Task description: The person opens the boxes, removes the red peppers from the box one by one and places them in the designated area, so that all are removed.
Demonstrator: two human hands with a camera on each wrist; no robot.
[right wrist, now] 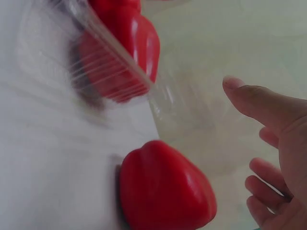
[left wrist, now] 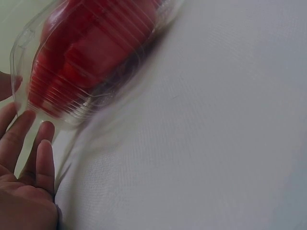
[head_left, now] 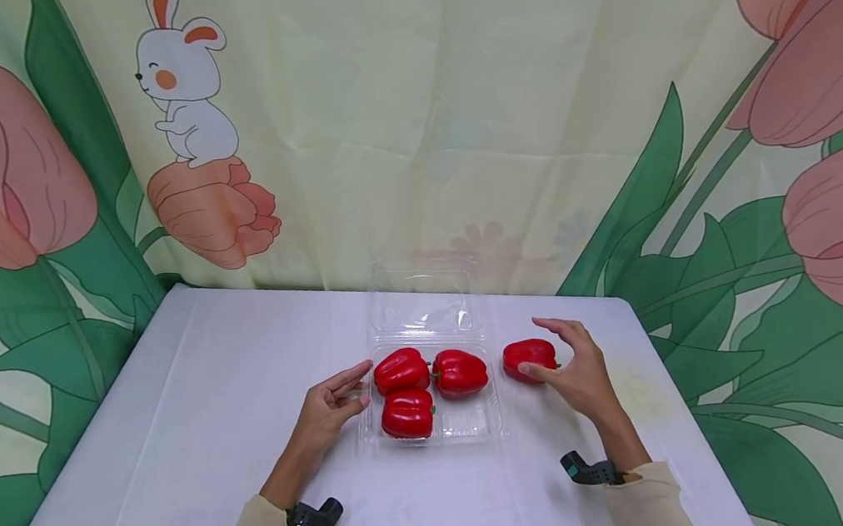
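Observation:
A clear plastic clamshell box (head_left: pixel 469 422) lies with its lid (head_left: pixel 425 308) raised at the back. Three red bell peppers sit in its base: one at back left (head_left: pixel 401 371), one at back right (head_left: pixel 460 373), one at front left (head_left: pixel 408 414). My left hand (head_left: pixel 325 409) is at the box's left side, its fingertips (left wrist: pixel 29 117) by the plastic wall; whether they press it is hard to tell. Another red bell pepper (right wrist: pixel 165 189) lies on the table right of the box. Around it my right hand (head_left: pixel 577 370) is spread, thumb and fingers apart, not gripping it.
A white cloth covers the table (head_left: pixel 215 398). Behind it hangs a curtain (head_left: pixel 514 121) printed with tulips and a rabbit. Dark cameras are strapped to the left wrist (head_left: pixel 316 516) and the right wrist (head_left: pixel 588 470).

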